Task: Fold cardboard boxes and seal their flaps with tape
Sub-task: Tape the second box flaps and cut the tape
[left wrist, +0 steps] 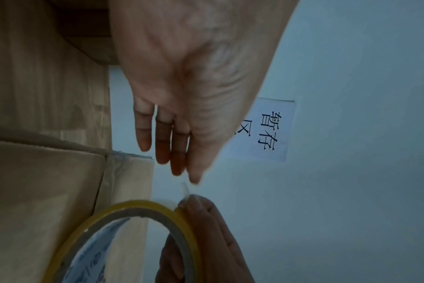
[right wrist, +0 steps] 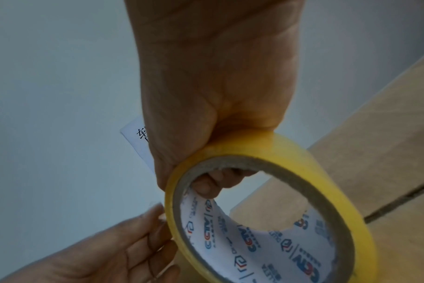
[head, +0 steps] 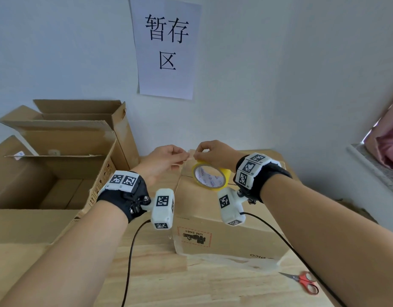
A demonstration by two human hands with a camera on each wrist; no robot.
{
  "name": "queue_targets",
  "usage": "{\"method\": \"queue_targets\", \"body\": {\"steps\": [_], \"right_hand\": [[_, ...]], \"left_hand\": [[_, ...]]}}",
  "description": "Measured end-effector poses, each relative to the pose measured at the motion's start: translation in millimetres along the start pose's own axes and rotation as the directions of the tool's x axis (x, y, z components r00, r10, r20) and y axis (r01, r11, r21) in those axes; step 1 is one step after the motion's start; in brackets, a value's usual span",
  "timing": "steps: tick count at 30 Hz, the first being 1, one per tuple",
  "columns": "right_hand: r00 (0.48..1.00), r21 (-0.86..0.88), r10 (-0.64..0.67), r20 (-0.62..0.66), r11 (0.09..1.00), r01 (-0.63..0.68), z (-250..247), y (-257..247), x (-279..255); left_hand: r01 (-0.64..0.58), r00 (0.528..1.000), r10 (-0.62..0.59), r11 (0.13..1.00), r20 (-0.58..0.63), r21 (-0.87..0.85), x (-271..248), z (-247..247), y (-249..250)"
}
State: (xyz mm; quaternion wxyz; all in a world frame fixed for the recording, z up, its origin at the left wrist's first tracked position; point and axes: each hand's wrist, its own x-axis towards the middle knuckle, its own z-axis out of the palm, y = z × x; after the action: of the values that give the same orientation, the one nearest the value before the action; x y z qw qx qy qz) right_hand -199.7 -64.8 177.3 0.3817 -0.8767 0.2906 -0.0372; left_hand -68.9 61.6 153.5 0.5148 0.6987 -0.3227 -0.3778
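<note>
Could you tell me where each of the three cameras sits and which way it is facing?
Head: worn on the head, looking forward and down at both forearms, the left hand, right hand, tape roll, closed box and wall sign.
Left wrist: along the left palm and fingers towards the wall.
Right wrist: along the right hand gripping the roll, fingertips inside the core.
Shared: all three views show the roll and the sign.
</note>
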Motion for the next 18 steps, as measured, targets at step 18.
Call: {"method": "queue_targets", "body": {"steps": [18], "right_hand": [[0.988,-0.148,0.136,0.08,0.981,-0.123,-5,-12,-5]], "left_hand": [[0.192,0.957,-0.238,0.948,-0.168,-0.255,9,47,-21]]}}
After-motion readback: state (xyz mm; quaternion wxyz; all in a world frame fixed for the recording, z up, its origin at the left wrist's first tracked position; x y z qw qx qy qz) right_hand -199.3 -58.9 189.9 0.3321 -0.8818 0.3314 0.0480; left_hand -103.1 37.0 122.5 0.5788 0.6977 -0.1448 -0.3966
